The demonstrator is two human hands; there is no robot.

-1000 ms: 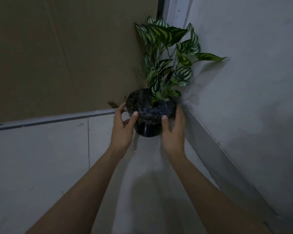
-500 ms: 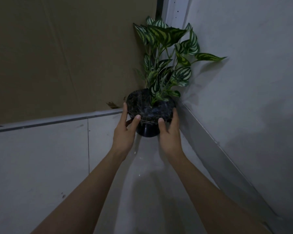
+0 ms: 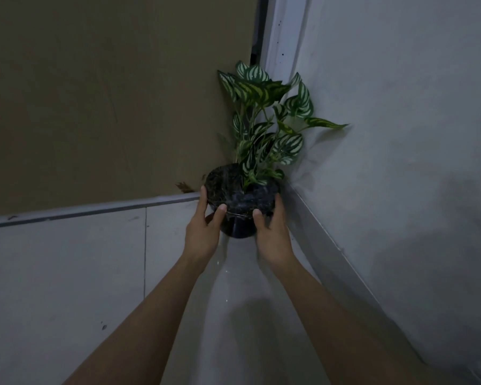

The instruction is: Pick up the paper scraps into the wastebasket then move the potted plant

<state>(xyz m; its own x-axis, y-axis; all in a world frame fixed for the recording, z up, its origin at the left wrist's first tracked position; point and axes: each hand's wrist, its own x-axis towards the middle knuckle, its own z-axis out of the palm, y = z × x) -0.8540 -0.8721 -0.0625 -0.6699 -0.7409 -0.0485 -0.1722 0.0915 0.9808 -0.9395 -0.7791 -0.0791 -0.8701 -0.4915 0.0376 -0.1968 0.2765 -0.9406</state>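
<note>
The potted plant (image 3: 240,195) has a dark round pot and striped green-and-white leaves, and it sits in the corner of the room on the pale tiled floor. My left hand (image 3: 203,232) grips the pot's left side with the thumb over the rim. My right hand (image 3: 272,232) grips its right side the same way. The pot's lower part shows between my two hands. No paper scraps or wastebasket are in view.
A brown board (image 3: 109,101) leans against the back wall on the left. A grey wall (image 3: 400,134) with a pale skirting strip (image 3: 331,240) runs along the right. A white vertical frame (image 3: 281,31) stands in the corner behind the leaves. The light is dim.
Both hands closed in on the pot: the right hand slid left and the thumbs settled over the rim. The pot stays in the same corner spot.
</note>
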